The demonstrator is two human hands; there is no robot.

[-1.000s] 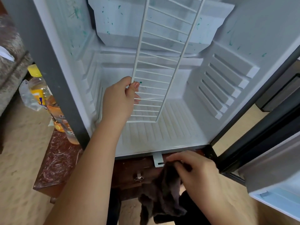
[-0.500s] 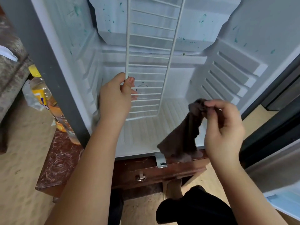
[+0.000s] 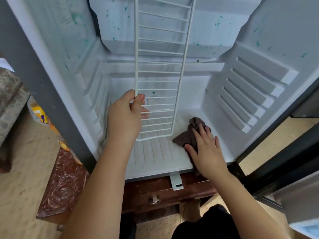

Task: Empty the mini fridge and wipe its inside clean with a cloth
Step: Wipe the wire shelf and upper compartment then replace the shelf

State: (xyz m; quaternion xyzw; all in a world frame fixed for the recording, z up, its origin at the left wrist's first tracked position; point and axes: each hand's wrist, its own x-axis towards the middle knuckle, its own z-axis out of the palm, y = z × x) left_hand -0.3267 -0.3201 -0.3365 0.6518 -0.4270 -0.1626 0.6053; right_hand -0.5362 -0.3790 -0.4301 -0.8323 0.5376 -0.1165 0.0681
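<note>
Your left hand is curled around the left rail of the wire rack, pinching it between thumb and fingers and holding it on end in the middle of the frame. Your right hand is spread flat, pressing the cloth onto the fridge floor at lower right. The fridge looks empty, so the wiping is the step in hand.

The rack is the risk: held by one rail only, it could twist or drop onto your right hand if that grip loosens. Part of the cloth hangs over the front lip and could slide out from under your palm. The green spots on the upper walls are easy to miss behind the rack.
</note>
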